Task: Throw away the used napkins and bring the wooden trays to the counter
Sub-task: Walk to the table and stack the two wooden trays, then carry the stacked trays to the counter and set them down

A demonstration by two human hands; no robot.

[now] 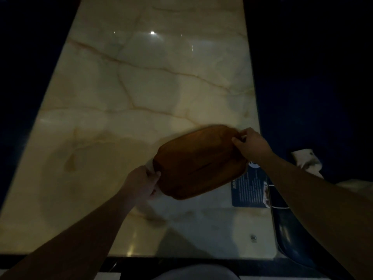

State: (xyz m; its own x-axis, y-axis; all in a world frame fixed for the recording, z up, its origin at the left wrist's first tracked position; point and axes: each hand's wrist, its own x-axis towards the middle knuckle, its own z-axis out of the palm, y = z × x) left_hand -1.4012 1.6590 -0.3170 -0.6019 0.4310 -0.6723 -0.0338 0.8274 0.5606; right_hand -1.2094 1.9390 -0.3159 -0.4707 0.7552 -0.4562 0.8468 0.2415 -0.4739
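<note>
A brown wooden tray (198, 161) with rounded corners is held over the near right part of a marble table (125, 93). My left hand (141, 181) grips its near left end. My right hand (251, 144) grips its far right end. The tray is tilted, its left end nearer to me. A pale patch at the tray's left edge, under my left hand, may be a napkin; the dim light keeps me from telling.
A dark blue printed card (249, 191) lies on the table under the tray's right end. A dark blue seat (294, 239) stands right of the table, and a whitish crumpled thing (306, 161) lies beyond it. The surroundings are dark.
</note>
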